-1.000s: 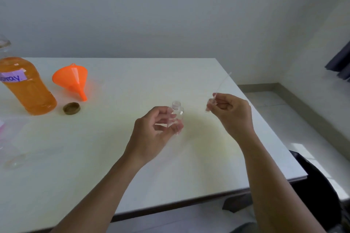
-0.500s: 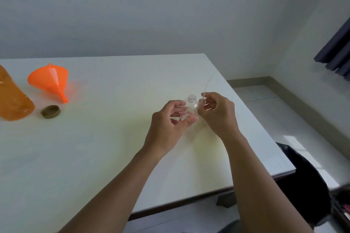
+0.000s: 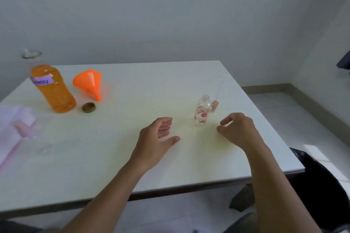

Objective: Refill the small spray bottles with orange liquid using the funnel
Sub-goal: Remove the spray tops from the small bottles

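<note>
Left hand and right hand are hanging loose and empty over my white table, with the small clear red-flowered plastic bottle standing between them.

We noted the small spray bottle upright, its spray head just right of it, blocking that side. Left of it we found open table as far as the funnel, cap and large orange bottle.

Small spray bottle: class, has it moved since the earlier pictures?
Yes. The small spray bottle has gone down from the left hand onto the table, standing free.
</note>
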